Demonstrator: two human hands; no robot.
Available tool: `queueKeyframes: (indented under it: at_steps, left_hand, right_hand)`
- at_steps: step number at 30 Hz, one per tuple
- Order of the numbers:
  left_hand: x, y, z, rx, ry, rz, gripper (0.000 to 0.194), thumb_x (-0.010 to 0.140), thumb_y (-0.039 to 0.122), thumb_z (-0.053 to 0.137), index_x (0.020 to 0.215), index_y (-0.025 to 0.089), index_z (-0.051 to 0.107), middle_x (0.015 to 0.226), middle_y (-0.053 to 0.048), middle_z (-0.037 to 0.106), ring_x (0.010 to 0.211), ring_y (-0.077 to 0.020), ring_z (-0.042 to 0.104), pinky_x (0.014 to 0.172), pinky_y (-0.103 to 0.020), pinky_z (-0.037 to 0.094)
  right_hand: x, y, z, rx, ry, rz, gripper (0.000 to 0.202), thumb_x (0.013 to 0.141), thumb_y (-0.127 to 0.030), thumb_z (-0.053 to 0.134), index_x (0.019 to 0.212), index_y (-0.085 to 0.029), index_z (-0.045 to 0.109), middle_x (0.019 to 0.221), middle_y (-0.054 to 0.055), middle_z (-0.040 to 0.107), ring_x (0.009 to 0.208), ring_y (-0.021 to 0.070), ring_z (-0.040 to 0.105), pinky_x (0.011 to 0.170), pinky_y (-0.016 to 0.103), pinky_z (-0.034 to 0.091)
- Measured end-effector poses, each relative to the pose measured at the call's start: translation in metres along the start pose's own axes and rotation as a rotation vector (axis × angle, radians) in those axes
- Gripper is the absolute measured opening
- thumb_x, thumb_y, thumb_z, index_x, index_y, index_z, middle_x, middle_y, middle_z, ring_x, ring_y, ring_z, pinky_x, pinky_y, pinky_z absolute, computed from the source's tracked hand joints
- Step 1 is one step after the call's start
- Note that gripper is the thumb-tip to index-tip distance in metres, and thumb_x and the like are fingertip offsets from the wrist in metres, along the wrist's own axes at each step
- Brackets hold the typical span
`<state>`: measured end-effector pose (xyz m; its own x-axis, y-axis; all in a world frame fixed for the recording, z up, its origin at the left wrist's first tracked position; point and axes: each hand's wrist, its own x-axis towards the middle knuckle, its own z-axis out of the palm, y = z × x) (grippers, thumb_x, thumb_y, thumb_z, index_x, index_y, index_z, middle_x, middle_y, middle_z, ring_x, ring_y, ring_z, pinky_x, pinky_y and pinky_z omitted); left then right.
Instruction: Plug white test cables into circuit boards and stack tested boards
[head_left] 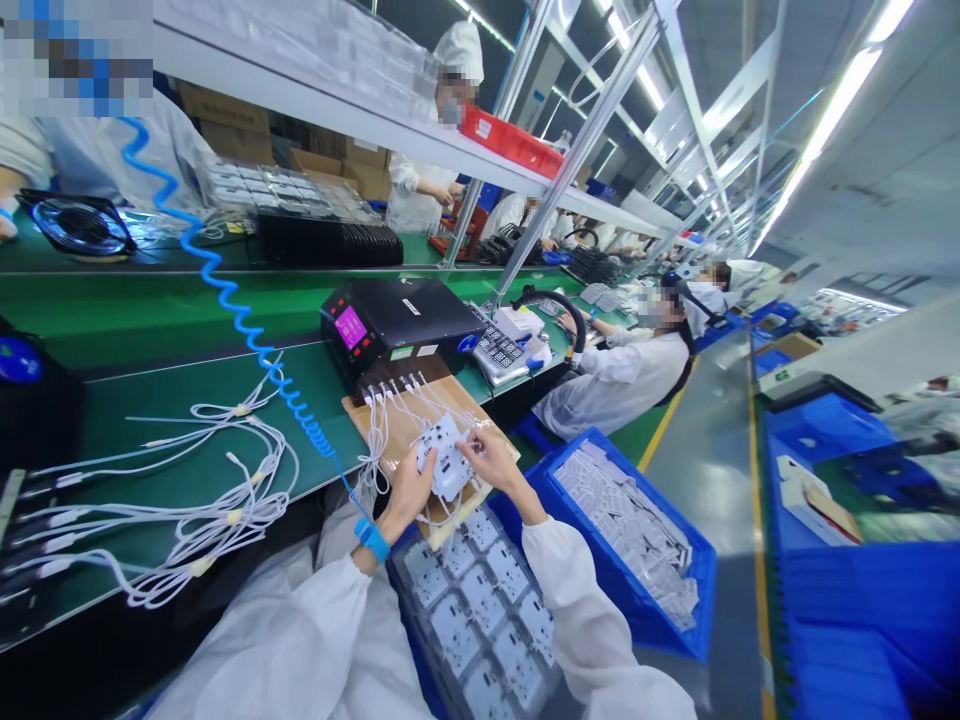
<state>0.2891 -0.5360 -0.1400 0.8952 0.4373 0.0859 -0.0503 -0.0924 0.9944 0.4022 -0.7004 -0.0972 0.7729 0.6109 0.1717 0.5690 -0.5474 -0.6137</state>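
Observation:
A white circuit board (pixel 444 458) with small dark parts is tilted above a brown board (pixel 397 425) on the bench edge. My left hand (pixel 407 490), with a blue wrist strap (pixel 370 540), grips its left edge between thumb and fingers. At the board's right edge my right hand (pixel 491 458) is closed in a pinch; what lies between its fingertips is too small to make out. White cables (pixel 377 430) run from plugs on the brown board's far edge. Beneath my hands, a tray (pixel 420 610) holds several similar white boards.
A black test unit (pixel 405 315) with a pink display stands behind the brown board. Bundled white cables (pixel 240 510) lie on the green bench at left. A coiled blue cord (pixel 225 290) hangs across. A blue bin (pixel 701 600) of white pieces stands right; a co-worker (pixel 622 375) sits beyond.

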Motion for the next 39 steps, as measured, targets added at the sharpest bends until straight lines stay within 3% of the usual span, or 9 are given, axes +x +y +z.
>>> queueKeyframes:
  at_steps: [3, 9, 15, 27, 31, 35, 39]
  left_hand:
    - [-0.007, -0.004, 0.005, 0.0, -0.012, -0.009, 0.04, 0.098, 0.047, 0.055, 0.12, 0.017, 0.069, 0.125, -0.016, 0.074, 0.12, -0.0287, 0.068, 0.108, -0.046, 0.051]
    - [-0.01, -0.012, 0.005, 0.029, -0.033, -0.01, 0.047, 0.086, 0.044, 0.075, 0.122, 0.016, 0.068, 0.121, -0.014, 0.075, 0.111, -0.0277, 0.07, 0.102, -0.043, 0.054]
    - [-0.011, -0.012, 0.008, 0.055, -0.061, 0.02, 0.04, 0.09, 0.045, 0.069, 0.118, 0.017, 0.069, 0.118, -0.014, 0.075, 0.108, -0.0279, 0.07, 0.1, -0.044, 0.054]
    - [-0.017, 0.005, 0.016, 0.082, -0.111, 0.1, 0.03, 0.096, 0.038, 0.059, 0.117, 0.019, 0.069, 0.115, -0.013, 0.073, 0.117, -0.0278, 0.067, 0.108, -0.045, 0.051]
    - [-0.017, 0.006, 0.017, 0.072, -0.104, 0.092, 0.028, 0.095, 0.038, 0.061, 0.115, 0.02, 0.07, 0.115, -0.012, 0.074, 0.116, -0.028, 0.068, 0.108, -0.045, 0.051]
    - [-0.015, 0.005, 0.015, 0.039, -0.074, 0.06, 0.031, 0.096, 0.039, 0.059, 0.116, 0.018, 0.07, 0.117, -0.014, 0.075, 0.112, -0.0285, 0.07, 0.106, -0.046, 0.053]
    - [-0.012, 0.004, 0.008, -0.003, -0.029, 0.014, 0.035, 0.094, 0.043, 0.062, 0.116, 0.016, 0.07, 0.119, -0.015, 0.076, 0.115, -0.0289, 0.07, 0.108, -0.046, 0.052]
  right_hand:
    - [-0.002, -0.004, 0.007, 0.028, -0.029, 0.028, 0.041, 0.098, -0.056, 0.054, 0.074, -0.023, 0.052, 0.068, 0.0, 0.059, 0.065, 0.0167, 0.053, 0.064, 0.03, 0.041]
    - [-0.005, -0.004, 0.018, 0.082, -0.085, 0.069, 0.04, 0.1, -0.053, 0.049, 0.075, -0.022, 0.058, 0.075, 0.003, 0.066, 0.069, 0.0178, 0.057, 0.069, 0.031, 0.043]
    - [-0.008, 0.004, 0.013, 0.144, -0.156, 0.093, 0.047, 0.102, -0.057, 0.045, 0.08, -0.02, 0.063, 0.078, 0.004, 0.066, 0.073, 0.0183, 0.058, 0.071, 0.032, 0.047]
    - [-0.017, 0.011, 0.001, 0.226, -0.179, 0.098, 0.055, 0.103, -0.067, 0.039, 0.082, -0.021, 0.059, 0.085, 0.003, 0.066, 0.083, 0.0193, 0.06, 0.085, 0.035, 0.05]
    - [-0.017, 0.012, -0.002, 0.232, -0.198, 0.069, 0.054, 0.103, -0.066, 0.037, 0.083, -0.021, 0.058, 0.085, 0.004, 0.064, 0.085, 0.0196, 0.061, 0.086, 0.035, 0.051]
    - [-0.019, 0.009, -0.006, 0.232, -0.21, 0.014, 0.053, 0.108, -0.06, 0.026, 0.093, -0.021, 0.06, 0.098, 0.007, 0.067, 0.096, 0.0207, 0.064, 0.093, 0.036, 0.052]
    - [-0.031, 0.007, -0.007, 0.14, -0.154, -0.019, 0.05, 0.106, -0.063, 0.032, 0.089, -0.022, 0.055, 0.09, 0.006, 0.061, 0.086, 0.0209, 0.059, 0.087, 0.039, 0.052]
